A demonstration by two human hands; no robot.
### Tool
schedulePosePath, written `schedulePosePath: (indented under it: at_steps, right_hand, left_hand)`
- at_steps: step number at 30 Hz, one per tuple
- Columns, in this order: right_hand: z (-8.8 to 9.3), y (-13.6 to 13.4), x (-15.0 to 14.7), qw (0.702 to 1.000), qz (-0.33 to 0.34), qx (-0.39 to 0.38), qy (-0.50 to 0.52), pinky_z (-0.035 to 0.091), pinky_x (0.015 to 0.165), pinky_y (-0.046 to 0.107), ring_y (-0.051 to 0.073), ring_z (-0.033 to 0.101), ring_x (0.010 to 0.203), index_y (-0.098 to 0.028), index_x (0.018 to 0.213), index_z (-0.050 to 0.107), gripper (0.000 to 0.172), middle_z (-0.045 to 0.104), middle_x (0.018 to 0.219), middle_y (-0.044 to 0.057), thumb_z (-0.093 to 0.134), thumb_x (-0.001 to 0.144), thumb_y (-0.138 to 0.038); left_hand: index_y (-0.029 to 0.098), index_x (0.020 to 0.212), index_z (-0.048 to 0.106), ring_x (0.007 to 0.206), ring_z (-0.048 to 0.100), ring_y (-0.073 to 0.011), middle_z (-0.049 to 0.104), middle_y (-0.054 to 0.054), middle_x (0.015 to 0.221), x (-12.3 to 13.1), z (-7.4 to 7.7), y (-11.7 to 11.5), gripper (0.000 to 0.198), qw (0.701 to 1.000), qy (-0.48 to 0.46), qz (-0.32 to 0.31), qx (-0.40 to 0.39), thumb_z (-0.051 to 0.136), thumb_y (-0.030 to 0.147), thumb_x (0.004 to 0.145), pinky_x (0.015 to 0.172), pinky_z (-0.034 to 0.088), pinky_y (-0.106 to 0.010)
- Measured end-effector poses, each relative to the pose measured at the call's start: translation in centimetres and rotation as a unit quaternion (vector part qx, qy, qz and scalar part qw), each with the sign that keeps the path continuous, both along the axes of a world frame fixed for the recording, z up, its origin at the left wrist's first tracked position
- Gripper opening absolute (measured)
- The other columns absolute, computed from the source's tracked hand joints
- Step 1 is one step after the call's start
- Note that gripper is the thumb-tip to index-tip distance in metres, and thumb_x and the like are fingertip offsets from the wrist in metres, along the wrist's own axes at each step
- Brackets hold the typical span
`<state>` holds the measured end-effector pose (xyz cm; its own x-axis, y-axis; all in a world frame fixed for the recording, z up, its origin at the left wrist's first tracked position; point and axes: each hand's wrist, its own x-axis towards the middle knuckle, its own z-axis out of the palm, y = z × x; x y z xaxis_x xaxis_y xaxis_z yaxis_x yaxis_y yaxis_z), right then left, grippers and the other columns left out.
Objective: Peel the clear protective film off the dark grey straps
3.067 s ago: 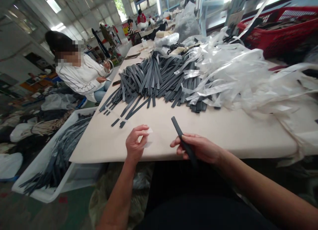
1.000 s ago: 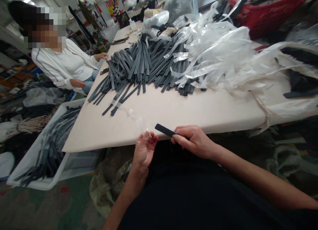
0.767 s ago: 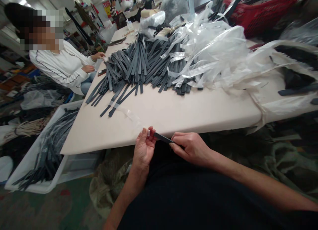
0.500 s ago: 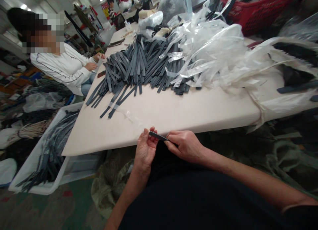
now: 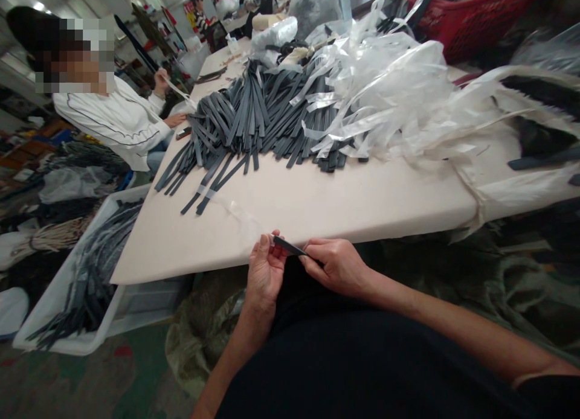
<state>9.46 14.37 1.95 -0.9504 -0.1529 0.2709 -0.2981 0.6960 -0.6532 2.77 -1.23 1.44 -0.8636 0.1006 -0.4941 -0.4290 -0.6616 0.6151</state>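
Near the table's front edge, my right hand (image 5: 336, 263) is closed round a narrow dark grey strip (image 5: 289, 246), whose free end points toward my left hand (image 5: 266, 265). The left thumb and fingers pinch together at that end, with a whitish bit of film between them. From there a clear plastic strip (image 5: 240, 217) trails over the table to a few dark grey strips (image 5: 209, 192) lying apart from the heap. Whether the left fingers also grip the dark strip itself, I cannot tell.
A heap of dark grey strips (image 5: 254, 114) lies across the pale table (image 5: 362, 198), beside a pile of clear plastic film (image 5: 385, 93). At left stands a white bin (image 5: 109, 322) of strips. A red basket (image 5: 471, 26) is at back right. A white-sleeved co-worker (image 5: 118, 120) sits at left.
Whitish film now shows between my left fingertips, and the dark strip's end has shifted slightly right. The co-worker has raised one hand, pulling a pale strip up from the table.
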Motion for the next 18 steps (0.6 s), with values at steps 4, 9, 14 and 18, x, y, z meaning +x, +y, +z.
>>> schedulePosePath:
  at_steps: [4,9,14,18]
  right_hand:
    - [-0.4,-0.1,-0.1,1.0,-0.003,0.013,-0.01,0.034,0.058,0.025,0.013,0.054,0.059,-0.015,0.068,0.064,0.035,0.063,0.069,0.006,0.045,0.094,-0.028]
    - [-0.3,-0.7,-1.3,0.996,0.023,-0.052,-0.065,0.034,0.057,0.025,0.012,0.052,0.058,-0.015,0.066,0.064,0.034,0.064,0.068,0.005,0.047,0.093,-0.026]
    - [1.5,1.4,-0.8,0.944,0.088,-0.23,-0.22,0.042,0.052,0.022,0.011,0.056,0.053,-0.014,0.094,0.069,0.032,0.067,0.072,0.003,0.046,0.095,-0.036]
    - [2.6,5.6,2.8,0.932,0.071,-0.234,-0.268,0.048,0.053,0.021,0.013,0.061,0.06,-0.021,0.136,0.05,0.047,0.069,0.084,0.003,0.053,0.093,-0.041]
  left_hand:
    - [0.016,0.074,0.066,0.071,0.068,-0.0126,0.074,-0.002,0.08,0.1,-0.1,0.0,0.014,1.0,0.002,-0.008,0.004,0.079,0.02,0.075,0.072,0.055,-0.026]
    - [0.015,0.075,0.068,0.071,0.068,-0.0124,0.074,-0.002,0.079,1.3,-1.2,0.5,0.018,0.999,0.007,-0.051,0.001,0.084,0.022,0.069,0.069,0.053,-0.023]
    - [0.014,0.078,0.07,0.074,0.068,-0.0125,0.074,-0.002,0.08,2.1,-1.9,0.5,0.024,0.999,0.021,-0.037,0.025,0.088,0.024,0.064,0.068,0.054,-0.021]
    - [0.015,0.079,0.071,0.076,0.068,-0.0123,0.074,-0.002,0.082,1.8,-1.9,-0.5,0.026,0.999,0.01,0.025,0.034,0.088,0.025,0.063,0.069,0.055,-0.022]
